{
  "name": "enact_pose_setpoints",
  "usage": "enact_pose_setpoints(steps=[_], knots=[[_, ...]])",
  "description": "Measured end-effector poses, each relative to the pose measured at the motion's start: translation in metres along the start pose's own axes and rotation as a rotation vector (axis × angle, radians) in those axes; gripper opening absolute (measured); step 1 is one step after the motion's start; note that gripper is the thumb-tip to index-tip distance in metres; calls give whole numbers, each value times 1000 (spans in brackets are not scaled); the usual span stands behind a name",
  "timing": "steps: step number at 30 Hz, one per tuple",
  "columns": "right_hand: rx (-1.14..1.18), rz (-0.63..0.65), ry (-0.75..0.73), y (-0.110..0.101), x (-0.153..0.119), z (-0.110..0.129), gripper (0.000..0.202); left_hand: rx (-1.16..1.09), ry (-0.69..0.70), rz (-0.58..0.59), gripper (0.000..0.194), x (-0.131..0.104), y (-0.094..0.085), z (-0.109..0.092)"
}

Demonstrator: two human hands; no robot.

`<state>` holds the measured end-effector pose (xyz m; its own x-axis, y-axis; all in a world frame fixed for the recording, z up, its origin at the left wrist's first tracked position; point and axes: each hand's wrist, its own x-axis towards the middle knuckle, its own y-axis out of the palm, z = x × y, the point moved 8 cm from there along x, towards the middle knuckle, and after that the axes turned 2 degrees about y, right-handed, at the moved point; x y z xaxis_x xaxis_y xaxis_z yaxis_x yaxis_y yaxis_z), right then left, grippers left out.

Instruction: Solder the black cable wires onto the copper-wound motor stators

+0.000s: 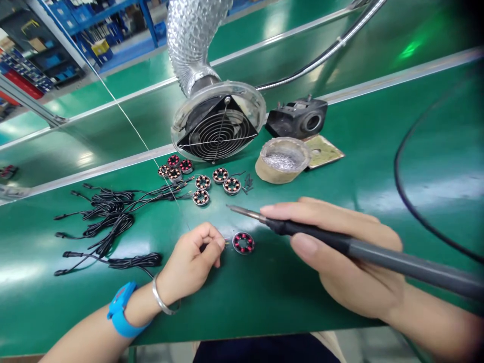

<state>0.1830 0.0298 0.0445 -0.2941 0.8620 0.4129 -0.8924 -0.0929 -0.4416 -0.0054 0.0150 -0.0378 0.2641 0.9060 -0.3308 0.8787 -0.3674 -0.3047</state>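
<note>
My right hand point(359, 287) is wrapped around a soldering iron point(313, 233), pen-like, its tip pointing left above the table. At centre, my left hand point(196, 262) is closed in a pinch on the end of a black cable point(145, 259). A bit of bare wire pokes out past the fingertips. Close beside it lies a round motor stator point(248, 246) with red windings, flat on the green table. Whether the wire touches the stator I cannot tell. A thin pale strand point(128, 118) runs down from the upper left towards my left hand.
Several more stators point(201, 197) sit behind my left hand, near small black tube pieces point(247, 182). Bundled black cables point(108, 214) lie left. A fume extractor fan point(217, 133) hangs at the back. Right of it are a pot of silvery scraps point(283, 174) and a black iron stand point(298, 118).
</note>
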Motion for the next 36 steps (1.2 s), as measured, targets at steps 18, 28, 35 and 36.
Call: enact_pose_setpoints(steps=[18,28,35,36], knots=[[214,-19,195,14,-11,-28,9,36,2,8,20,0,1,-3],[140,-7,146,13,-12,-24,10,44,-2,10,20,-1,2,-3],[158,36,95,17,-12,-12,21,38,-4,14,21,0,3,-3],[165,22,69,17,-12,-9,21,38,-5,14,21,0,3,-3]])
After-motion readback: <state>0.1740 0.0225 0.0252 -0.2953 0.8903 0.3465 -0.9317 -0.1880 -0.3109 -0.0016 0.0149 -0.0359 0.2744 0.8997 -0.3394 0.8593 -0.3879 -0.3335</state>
